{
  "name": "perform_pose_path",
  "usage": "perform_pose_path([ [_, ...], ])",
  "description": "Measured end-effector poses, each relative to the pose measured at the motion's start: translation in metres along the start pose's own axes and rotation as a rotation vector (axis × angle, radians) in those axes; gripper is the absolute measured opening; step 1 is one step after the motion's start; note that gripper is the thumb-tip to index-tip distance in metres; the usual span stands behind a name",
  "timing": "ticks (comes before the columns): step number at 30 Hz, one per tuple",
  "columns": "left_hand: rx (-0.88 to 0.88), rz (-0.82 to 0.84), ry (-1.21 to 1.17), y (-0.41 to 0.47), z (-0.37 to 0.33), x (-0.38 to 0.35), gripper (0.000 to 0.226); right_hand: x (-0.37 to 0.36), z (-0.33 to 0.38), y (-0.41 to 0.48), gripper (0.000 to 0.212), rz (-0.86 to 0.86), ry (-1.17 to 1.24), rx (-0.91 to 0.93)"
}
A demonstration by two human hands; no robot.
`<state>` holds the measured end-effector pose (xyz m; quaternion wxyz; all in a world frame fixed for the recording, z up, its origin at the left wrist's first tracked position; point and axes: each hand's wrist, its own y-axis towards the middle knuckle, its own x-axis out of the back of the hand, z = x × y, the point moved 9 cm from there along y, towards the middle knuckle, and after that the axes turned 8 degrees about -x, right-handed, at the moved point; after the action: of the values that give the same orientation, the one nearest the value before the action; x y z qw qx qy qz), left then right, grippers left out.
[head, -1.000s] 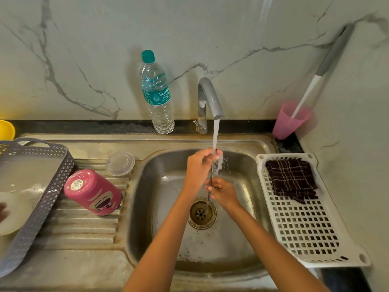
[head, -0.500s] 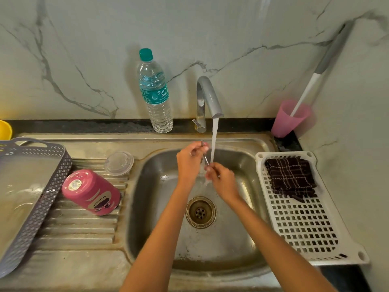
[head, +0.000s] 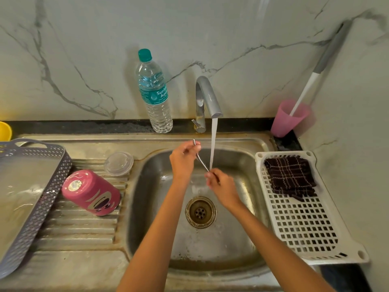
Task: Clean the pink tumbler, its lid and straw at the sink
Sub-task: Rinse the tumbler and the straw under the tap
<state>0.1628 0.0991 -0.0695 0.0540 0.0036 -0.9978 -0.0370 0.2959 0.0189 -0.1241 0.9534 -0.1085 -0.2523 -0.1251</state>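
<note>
- The left hand (head: 182, 160) is curled, thumb and fingers pinching the upper part of the thin metal straw (head: 201, 161), whose top end sticks out just above the fingers.
- The right hand (head: 221, 184) is curled too, its fingertips (head: 208, 175) pinching the lower end of the straw.
- The straw slants down from left to right between the two hands, over the sink (head: 147, 199) and beyond the drain (head: 200, 211).
- Water (head: 213, 142) runs from the tap (head: 207, 98) and lands on the right fingertips, where they meet the straw.
- The pink tumbler (head: 91, 192) lies on its side on the ribbed draining board (head: 84, 230), left of the basin, its base turned towards the left.
- The clear lid (head: 119, 163) lies flat on the board just beyond the tumbler, apart from it.
- A grey basket (head: 52, 182) leans at the far left; its inside looks wet and shiny, and I cannot tell what it holds.
- A white tray (head: 305, 224) sits right of the basin with a dark checked cloth (head: 290, 175) folded at its far end.
- A pink cup (head: 289, 119) stands in the far right corner with a long brush handle (head: 305, 91) in it, leaning against the wall.
- A capped water bottle (head: 154, 91) stands upright just left of the tap.
</note>
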Motion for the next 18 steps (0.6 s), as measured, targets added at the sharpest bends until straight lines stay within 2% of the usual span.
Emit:
perform_pose_path([
  [3,0.041,-0.071,-0.045,0.01,-0.001,0.012,0.014,-0.004,-0.022,-0.017,0.017,0.035,-0.026,-0.046],
  [7,-0.025,0.202,0.121,-0.006,-0.001,-0.024,0.014,0.002,0.015,-0.002,0.014,-0.003,-0.027,0.033],
  [9,-0.025,0.245,0.173,-0.013,0.0,-0.035,0.01,0.006,0.03,0.012,0.018,-0.022,0.039,0.023],
  [12,-0.017,0.117,0.141,-0.001,-0.005,-0.021,0.014,0.001,0.023,0.012,0.021,0.019,0.039,0.018],
  [15,0.057,-0.07,0.004,0.016,-0.002,0.012,0.012,-0.006,-0.008,-0.012,0.021,0.068,-0.044,-0.011],
  [18,0.14,-0.097,-0.018,0.012,0.014,0.028,0.011,-0.01,-0.026,-0.029,0.019,0.087,-0.076,-0.026],
])
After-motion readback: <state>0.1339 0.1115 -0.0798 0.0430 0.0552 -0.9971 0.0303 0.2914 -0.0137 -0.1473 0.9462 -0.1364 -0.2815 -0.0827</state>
